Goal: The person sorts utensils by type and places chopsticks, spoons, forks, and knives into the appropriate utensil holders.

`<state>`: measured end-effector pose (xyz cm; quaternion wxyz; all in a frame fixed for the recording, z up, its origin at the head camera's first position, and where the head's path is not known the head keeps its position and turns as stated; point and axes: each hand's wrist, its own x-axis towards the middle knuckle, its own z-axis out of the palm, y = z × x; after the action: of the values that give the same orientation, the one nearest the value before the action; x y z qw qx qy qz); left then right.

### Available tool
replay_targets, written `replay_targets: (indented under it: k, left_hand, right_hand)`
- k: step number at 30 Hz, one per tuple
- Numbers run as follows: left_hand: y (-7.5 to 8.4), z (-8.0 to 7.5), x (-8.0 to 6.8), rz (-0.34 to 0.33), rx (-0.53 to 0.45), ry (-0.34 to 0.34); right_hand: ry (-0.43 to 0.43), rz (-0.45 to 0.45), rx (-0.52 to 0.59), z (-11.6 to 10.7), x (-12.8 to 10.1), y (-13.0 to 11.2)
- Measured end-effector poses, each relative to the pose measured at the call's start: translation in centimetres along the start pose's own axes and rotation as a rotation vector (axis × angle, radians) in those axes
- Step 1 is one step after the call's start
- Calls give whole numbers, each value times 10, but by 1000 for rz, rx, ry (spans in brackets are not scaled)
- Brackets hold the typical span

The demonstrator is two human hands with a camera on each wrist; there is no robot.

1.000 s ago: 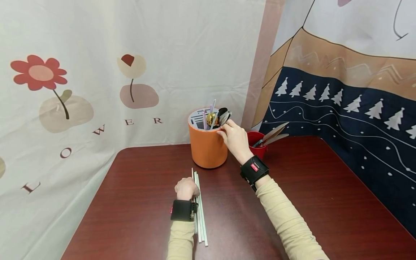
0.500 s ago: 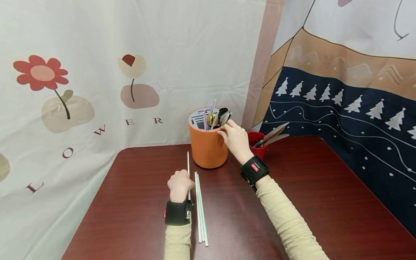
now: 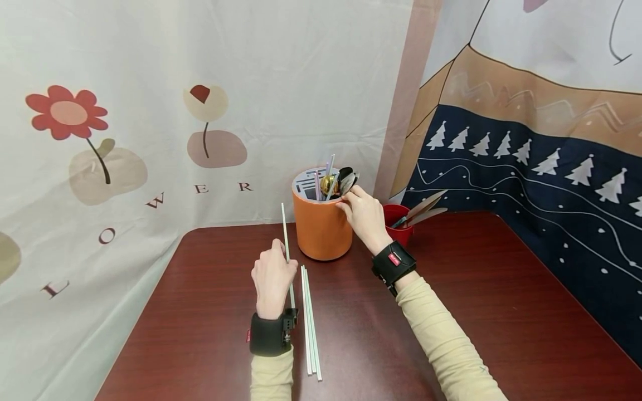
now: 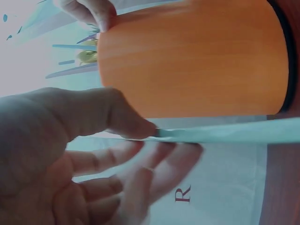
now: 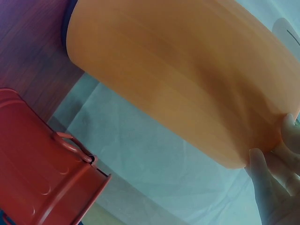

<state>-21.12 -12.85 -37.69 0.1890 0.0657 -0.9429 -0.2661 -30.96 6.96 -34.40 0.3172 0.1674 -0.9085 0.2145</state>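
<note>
My left hand [image 3: 273, 275] pinches a thin white straw [image 3: 285, 236] between thumb and fingers and holds it tilted up off the table; in the left wrist view the straw [image 4: 225, 133] runs past the thumb toward the orange holder [image 4: 192, 61]. The orange cylindrical holder [image 3: 321, 225] stands at the back of the table with straws and spoons sticking out of its slotted top. My right hand [image 3: 363, 214] grips the holder's upper right rim, fingertips [image 5: 269, 176] on its wall [image 5: 178, 84].
Several more white straws [image 3: 310, 323] lie side by side on the dark red table [image 3: 476, 301] right of my left wrist. A small red bucket [image 3: 398, 220] with utensils, also the red bucket [image 5: 37, 168], stands right of the holder. Printed cloths hang behind.
My left hand has picked one straw out of the bundle, lifted it and moved forward and left, its tip now raised beside the holder. The right hand has stayed on the rim.
</note>
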Motion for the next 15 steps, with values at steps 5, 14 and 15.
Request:
replay_targets:
  k: [5, 14, 15]
  left_hand:
    - [2, -3, 2, 54, -82, 125]
    - [8, -6, 4, 186, -242, 329]
    - [9, -6, 3, 200, -255, 345]
  right_hand:
    - [7, -6, 2, 0, -1, 0]
    - [14, -13, 3, 1, -1, 1]
    - [11, -11, 4, 1, -1, 1]
